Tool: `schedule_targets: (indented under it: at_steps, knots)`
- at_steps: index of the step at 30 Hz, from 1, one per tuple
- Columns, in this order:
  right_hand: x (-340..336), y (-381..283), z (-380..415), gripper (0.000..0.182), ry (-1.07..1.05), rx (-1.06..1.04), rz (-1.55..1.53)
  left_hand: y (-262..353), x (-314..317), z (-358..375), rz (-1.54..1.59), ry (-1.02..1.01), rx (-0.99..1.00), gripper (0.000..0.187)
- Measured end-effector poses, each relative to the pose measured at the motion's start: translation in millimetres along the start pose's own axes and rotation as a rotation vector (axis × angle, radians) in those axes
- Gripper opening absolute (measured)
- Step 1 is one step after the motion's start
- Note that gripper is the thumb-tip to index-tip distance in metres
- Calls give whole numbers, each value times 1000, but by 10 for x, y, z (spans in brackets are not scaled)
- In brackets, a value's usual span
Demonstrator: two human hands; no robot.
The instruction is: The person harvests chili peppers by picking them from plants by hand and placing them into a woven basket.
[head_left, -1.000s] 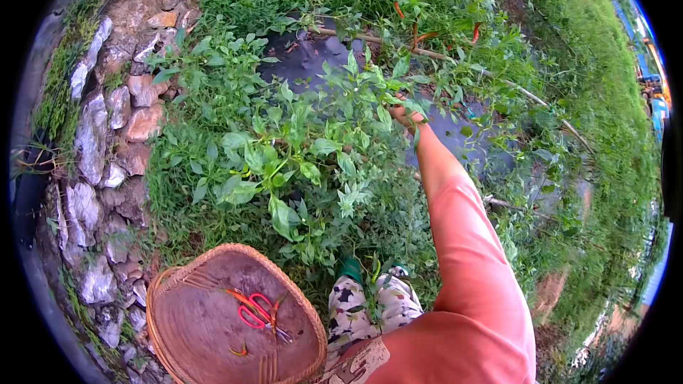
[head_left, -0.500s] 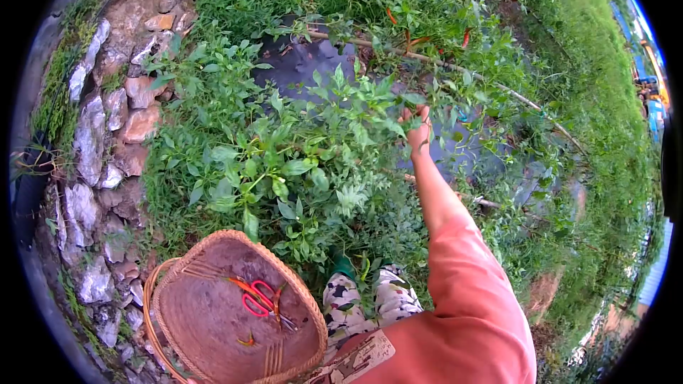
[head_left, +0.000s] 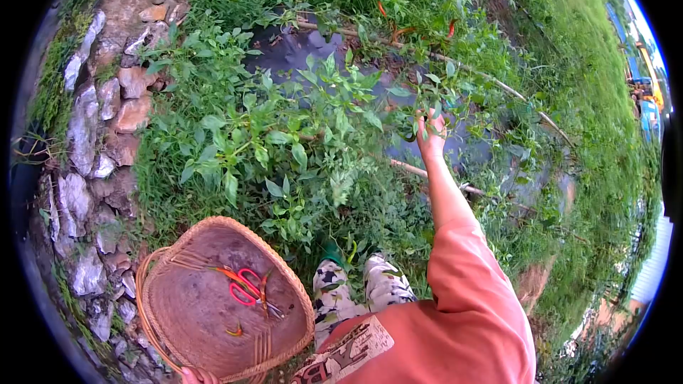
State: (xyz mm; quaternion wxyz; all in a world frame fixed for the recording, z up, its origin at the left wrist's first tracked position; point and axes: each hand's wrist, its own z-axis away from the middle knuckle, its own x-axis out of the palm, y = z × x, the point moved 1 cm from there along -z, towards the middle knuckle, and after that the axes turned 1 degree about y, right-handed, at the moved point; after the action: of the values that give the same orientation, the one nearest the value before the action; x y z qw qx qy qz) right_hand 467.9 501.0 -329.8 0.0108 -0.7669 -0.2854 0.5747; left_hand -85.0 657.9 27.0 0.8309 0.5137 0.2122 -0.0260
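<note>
My right hand [head_left: 431,134] reaches out among the chili plants [head_left: 341,110]. Its fingers are closed round a leafy stem, partly covered by leaves, and a dark curved shape, perhaps a pod, lies beside them. At the bottom edge, part of my left hand [head_left: 196,376] grips the woven basket [head_left: 206,313] near its rim and handle. Inside the basket are red-handled scissors [head_left: 245,288], a few red-orange chilies [head_left: 235,331] and some stem pieces. Red chilies [head_left: 452,27] hang on the plants farther off.
A rough stone wall [head_left: 84,124] runs along the left. Bamboo poles [head_left: 498,84] cross the plants, and dark plastic sheeting [head_left: 302,53] covers ground between them. My legs [head_left: 388,281] stand against the foliage. Tall grass [head_left: 590,64] grows on the right, with a yellow and blue machine [head_left: 651,92] beyond.
My right hand has turned and shifted slightly right and down among the leaves. Part of my left hand has come into view at the basket. The whole view has shifted a little.
</note>
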Motion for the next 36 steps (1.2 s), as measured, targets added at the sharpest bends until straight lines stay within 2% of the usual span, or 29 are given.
schedule_targets:
  at_steps: [3,4,5,6,7,9,10,11,12,13,14,15,17,21,24,25,27,28,29,33,36]
  knots:
    - [-126,46,74,19,-36,-36,-134,-23,-32,-50,4,-85,27,26]
    - [-151,49,139,22,-23,-49,-51,13,23,-48,2,-92,30,27]
    - [-220,29,155,25,-120,24,-64,37,39,-32,0,-88,35,27]
    - [-118,173,188,27,-195,30,-4,6,4,-81,50,-140,38,27]
    - [20,335,224,28,-274,28,54,12,3,-87,52,-106,38,27]
    - [-161,272,253,31,-361,97,-15,42,-21,-103,-6,-109,18,31]
    - [-92,435,249,30,-256,-55,50,-41,-157,-146,-3,-75,14,31]
    - [-7,546,288,30,-147,-202,113,-136,-315,-220,74,-133,53,33]
    - [-107,434,285,27,-126,-149,96,-209,-427,-268,153,-198,94,36]
    - [-243,335,267,25,-104,-96,80,-241,-478,-284,155,-175,90,36]
    - [-313,334,277,19,-66,-340,194,-241,-494,-298,158,-197,114,37]
    - [-260,429,270,16,-38,-541,477,-223,-494,-311,163,-225,139,37]
    - [-281,502,326,15,-147,-440,373,-198,-504,-308,169,-201,121,37]
    - [-578,400,313,15,-139,-431,384,-167,-548,-362,194,-170,119,38]
    - [-699,472,301,21,-222,-135,137,-124,-557,-388,203,-155,115,38]
    - [-717,530,291,25,-163,-160,91,-111,-560,-392,206,-138,114,38]
    - [-864,471,250,26,-172,-109,33,-103,-606,-433,204,-130,108,37]
    - [-928,453,238,24,-200,-47,44,-115,-624,-454,207,-125,112,37]
    - [-945,484,228,24,-155,-92,6,-113,-634,-481,205,-123,104,37]
    - [-1062,463,187,30,-188,-46,170,-46,-692,-557,210,-98,109,36]
    - [-1063,412,202,37,-199,44,141,-19,-731,-621,227,-87,133,35]
